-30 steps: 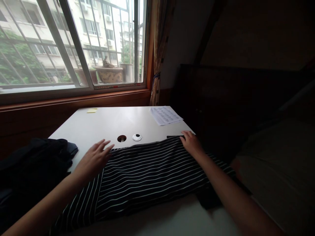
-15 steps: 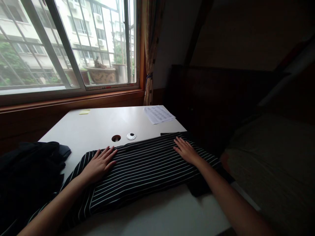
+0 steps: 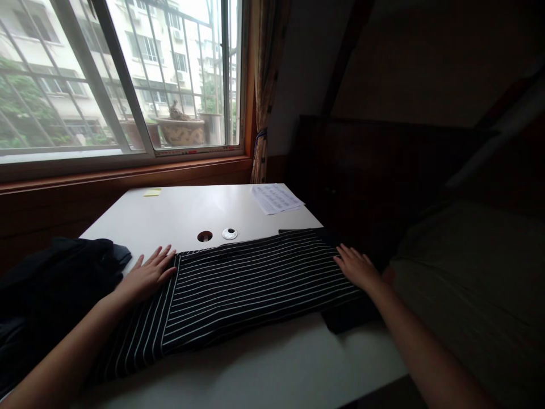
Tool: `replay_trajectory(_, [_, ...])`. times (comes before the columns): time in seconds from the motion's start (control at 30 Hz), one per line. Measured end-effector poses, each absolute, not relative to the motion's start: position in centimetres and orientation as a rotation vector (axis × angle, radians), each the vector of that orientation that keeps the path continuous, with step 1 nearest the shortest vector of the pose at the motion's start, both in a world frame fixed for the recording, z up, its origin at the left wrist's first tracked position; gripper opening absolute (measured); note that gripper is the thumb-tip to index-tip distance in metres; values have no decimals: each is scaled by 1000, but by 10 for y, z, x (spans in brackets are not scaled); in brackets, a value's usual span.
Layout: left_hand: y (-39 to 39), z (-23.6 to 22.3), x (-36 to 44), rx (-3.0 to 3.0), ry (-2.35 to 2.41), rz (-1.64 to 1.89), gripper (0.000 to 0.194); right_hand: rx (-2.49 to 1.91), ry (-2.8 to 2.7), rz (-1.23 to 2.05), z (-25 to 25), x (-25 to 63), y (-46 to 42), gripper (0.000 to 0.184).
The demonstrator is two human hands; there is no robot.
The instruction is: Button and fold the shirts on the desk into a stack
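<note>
A black garment with thin white stripes (image 3: pixel 251 284) lies partly folded across the white table (image 3: pixel 179 210). My left hand (image 3: pixel 147 274) rests flat on its left part, fingers spread, beside a fold line where the stripes change direction. At the garment's right end lies my right hand (image 3: pixel 356 267), palm down with the fingers apart. Plain dark cloth (image 3: pixel 347 318) sticks out from under the striped fabric at the right. Neither hand grips anything. Which kind of garment it is, I cannot tell.
Dark clothes (image 3: pixel 63 284) are heaped on the table's left side. Printed papers (image 3: pixel 276 199) and a yellow sticky note (image 3: pixel 152 192) lie at the far edge. A round hole (image 3: pixel 205 236) and a round silver cover (image 3: pixel 230 233) sit behind the garment. A window is beyond.
Both hands came down onto the striped garment, then slid apart, the left one leftward and the right one rightward. The fabric lies flatter now. The view has shifted slightly.
</note>
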State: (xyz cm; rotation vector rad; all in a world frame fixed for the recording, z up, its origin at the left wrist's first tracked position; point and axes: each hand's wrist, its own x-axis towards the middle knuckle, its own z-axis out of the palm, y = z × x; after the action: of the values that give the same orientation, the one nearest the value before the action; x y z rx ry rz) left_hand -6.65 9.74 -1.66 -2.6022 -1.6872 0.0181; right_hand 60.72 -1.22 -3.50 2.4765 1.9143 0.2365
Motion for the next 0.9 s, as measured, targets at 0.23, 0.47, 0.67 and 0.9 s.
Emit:
replay_trajectory(0.23, [24,13,-54,-2588,-1282,-250,63,2515,1853,500,-24,618,-54,56])
replay_trajectory(0.47, [-36,-23,6,-2825,-1018,-197,65,2596,1729,464,-17,611,-63,48])
replay_trajectory(0.67, [-32,-10,18,-2884,-1039,-271,61,2506,1906,710,18,537,-48,37])
replay_trajectory(0.9, [-35,-3,95,-3018,-889,-289,59,2061,2761,138,-5,335,-27,50])
